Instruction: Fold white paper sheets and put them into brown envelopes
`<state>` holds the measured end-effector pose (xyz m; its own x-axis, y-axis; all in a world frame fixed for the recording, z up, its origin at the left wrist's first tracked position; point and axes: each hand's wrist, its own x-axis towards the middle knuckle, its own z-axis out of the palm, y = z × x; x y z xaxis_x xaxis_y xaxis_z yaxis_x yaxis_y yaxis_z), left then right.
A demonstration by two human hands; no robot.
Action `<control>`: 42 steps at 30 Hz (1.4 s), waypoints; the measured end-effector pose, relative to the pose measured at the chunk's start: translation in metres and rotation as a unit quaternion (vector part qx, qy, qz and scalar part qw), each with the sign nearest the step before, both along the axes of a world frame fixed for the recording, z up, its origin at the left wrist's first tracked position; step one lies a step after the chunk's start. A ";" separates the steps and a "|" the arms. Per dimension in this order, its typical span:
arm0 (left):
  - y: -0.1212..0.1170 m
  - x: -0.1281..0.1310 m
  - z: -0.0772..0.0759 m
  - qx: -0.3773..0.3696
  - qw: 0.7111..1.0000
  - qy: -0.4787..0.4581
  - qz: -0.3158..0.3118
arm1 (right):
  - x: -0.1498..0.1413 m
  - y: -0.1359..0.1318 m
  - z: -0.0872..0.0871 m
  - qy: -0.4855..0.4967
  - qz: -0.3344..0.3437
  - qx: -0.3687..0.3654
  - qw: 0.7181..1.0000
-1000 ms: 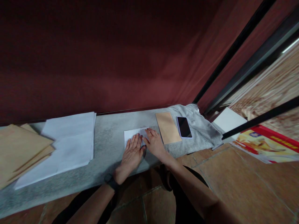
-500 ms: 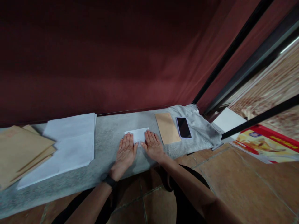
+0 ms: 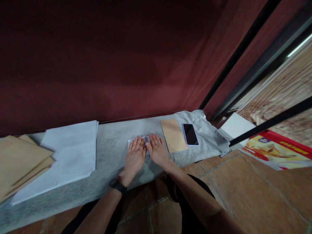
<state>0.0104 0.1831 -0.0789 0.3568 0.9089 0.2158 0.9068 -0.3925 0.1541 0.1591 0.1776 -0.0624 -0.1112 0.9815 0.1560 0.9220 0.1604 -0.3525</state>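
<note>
Both palms lie flat on a small folded white sheet of paper (image 3: 147, 139) on the grey cloth-covered bench (image 3: 112, 146). My left hand (image 3: 135, 155), with a dark watch (image 3: 117, 186) on its wrist, covers the paper's left part, fingers stretched out. Over the right part rests my right hand (image 3: 157, 150), its fingers also extended. The two thumbs nearly meet near the middle. Most of the paper is hidden under the hands. Just right of the right hand lies a brown envelope (image 3: 174, 136), and beyond it a phone (image 3: 190, 134) with a dark screen.
Large white sheets (image 3: 73, 146) are stacked on the bench's left, partly under several brown envelopes (image 3: 21, 162). A dark red wall (image 3: 122, 91) rises behind. Black bars (image 3: 268, 125), a white board (image 3: 237, 125) and a red printed box (image 3: 280, 149) stand at the right, above a tiled floor (image 3: 255, 191).
My hands have slid closer together over the folded paper, covering more of its middle. The camera view has shifted slightly.
</note>
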 end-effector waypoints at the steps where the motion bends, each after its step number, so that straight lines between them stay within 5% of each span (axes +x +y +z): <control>1: 0.001 0.005 -0.003 -0.014 1.000 0.009 -0.011 | -0.005 0.003 0.000 0.008 0.018 -0.001 1.000; 7: 0.005 0.011 -0.012 -0.044 0.998 0.053 -0.007 | -0.020 0.012 -0.012 0.010 0.039 -0.013 0.999; 22: 0.003 -0.009 -0.006 -0.023 0.995 0.028 0.097 | 0.005 0.007 -0.026 -0.065 -0.013 0.020 0.998; 33: -0.005 -0.010 0.001 -0.040 0.995 0.016 0.085 | 0.007 0.001 -0.022 -0.061 -0.040 0.031 0.997; 42: -0.006 -0.010 -0.002 -0.066 0.995 0.011 0.077 | -0.015 -0.031 -0.023 -0.040 0.079 0.016 0.996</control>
